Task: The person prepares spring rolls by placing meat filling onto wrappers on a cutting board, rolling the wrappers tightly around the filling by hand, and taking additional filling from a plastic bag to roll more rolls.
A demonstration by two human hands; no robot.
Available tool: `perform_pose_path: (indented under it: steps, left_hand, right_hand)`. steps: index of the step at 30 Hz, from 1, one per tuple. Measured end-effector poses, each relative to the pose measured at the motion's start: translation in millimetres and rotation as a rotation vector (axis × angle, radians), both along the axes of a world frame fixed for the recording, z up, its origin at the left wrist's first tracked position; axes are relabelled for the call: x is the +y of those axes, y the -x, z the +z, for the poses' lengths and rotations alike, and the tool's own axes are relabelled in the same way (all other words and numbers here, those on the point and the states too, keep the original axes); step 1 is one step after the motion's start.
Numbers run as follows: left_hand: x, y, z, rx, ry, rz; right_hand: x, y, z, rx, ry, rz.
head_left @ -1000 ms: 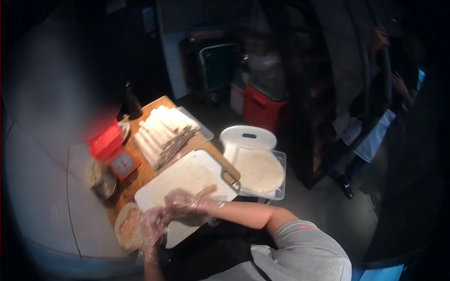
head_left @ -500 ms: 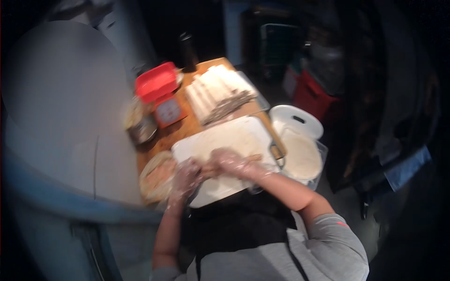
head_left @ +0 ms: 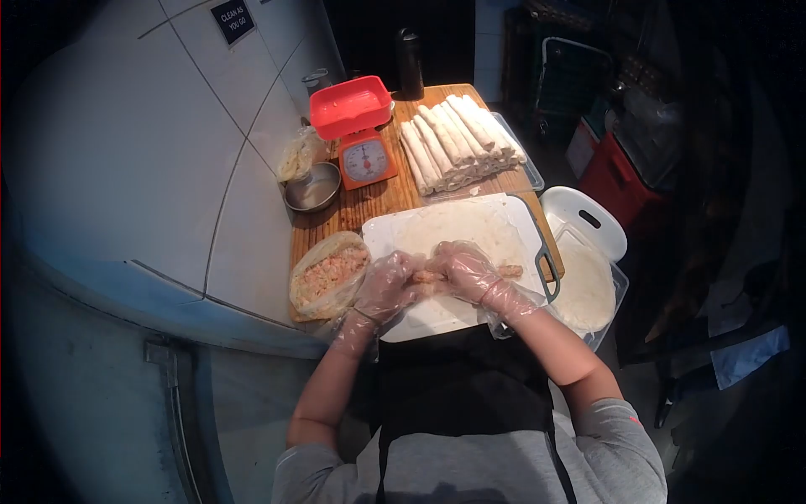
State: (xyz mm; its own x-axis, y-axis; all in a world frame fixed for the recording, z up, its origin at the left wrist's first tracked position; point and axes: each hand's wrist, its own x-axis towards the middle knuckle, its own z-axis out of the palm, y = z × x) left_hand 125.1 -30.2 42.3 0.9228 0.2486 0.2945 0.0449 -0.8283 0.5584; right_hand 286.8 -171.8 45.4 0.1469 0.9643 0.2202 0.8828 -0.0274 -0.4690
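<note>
My left hand (head_left: 391,284), in a clear plastic glove, has its fingers closed round one end of a strip of pinkish minced filling (head_left: 430,278). Beside it, my right hand (head_left: 463,270), gloved as well, is closed over the same strip, which shows again past its right side. Under the hands lies a pale, round, thin wrapper (head_left: 470,228) on a white cutting board (head_left: 384,233); its edges are hard to make out. A plastic bag (head_left: 302,300) of pink filling stands open to the left of my left hand.
Behind the board are stacked pale rolls (head_left: 453,139), an orange scale (head_left: 367,160) with a red pan (head_left: 351,107), a metal bowl (head_left: 314,191) and a dark bottle (head_left: 409,67). At right, round wrappers (head_left: 584,286) sit beside a white lid (head_left: 586,220). A tiled wall (head_left: 189,168) borders the left.
The camera view has shifted, so the table appears farther right and higher, and sharper. Both hands stay closed at the filling over the board.
</note>
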Motion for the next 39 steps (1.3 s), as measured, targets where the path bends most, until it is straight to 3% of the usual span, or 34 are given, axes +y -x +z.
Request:
perform_pose_path:
  steps: [2, 5, 8, 11, 15, 18, 21, 22, 25, 28, 32, 35, 39]
  left_hand:
    - [2, -2, 2, 0.119, -0.008, -0.042]
    - [0, 0, -11, -0.216, 0.002, -0.022]
    - [-2, 24, -11, -0.150, -0.114, 0.178]
    - [-16, 25, 1, 0.063, 0.000, 0.221]
    - [-11, 11, 1, 0.141, -0.073, 0.131]
    - [-5, 12, -1, -0.061, -0.150, 0.103]
    - [-23, 7, 20, -0.122, -0.123, 0.082]
    - [-18, 3, 6, -0.145, -0.132, -0.009]
    - [-5, -9, -15, -0.009, -0.006, -0.122]
    - [-9, -7, -17, -0.017, 0.258, -0.001]
    - [-8, 4, -11, -0.218, 0.103, 0.038]
    - [-7, 18, 7, -0.351, 0.391, 0.045]
    - [2, 38, 36, -0.255, 0.420, 0.200]
  right_hand:
    - [5, -5, -18, -0.028, -0.004, -0.015]
    - [-1, -11, -14, 0.000, -0.024, 0.022]
    - [-8, -15, -4, 0.003, -0.015, 0.015]
    - [-4, -6, -5, -0.014, -0.006, 0.021]
    - [4, 3, -8, 0.023, -0.043, -0.026]
    - [-7, -2, 3, 0.003, -0.030, -0.059]
    - [-6, -6, -4, -0.054, -0.046, -0.035]
    - [-5, -8, -7, -0.085, -0.056, -0.017]
    - [-10, -11, -8, -0.053, -0.025, -0.066]
    - [-25, -24, -9, -0.027, -0.057, -0.082]
    - [-47, -36, -7, -0.065, -0.022, -0.133]
    - [-61, -49, -10, -0.081, 0.012, -0.118]
    - [-82, -62, -4, -0.025, -0.003, -0.128]
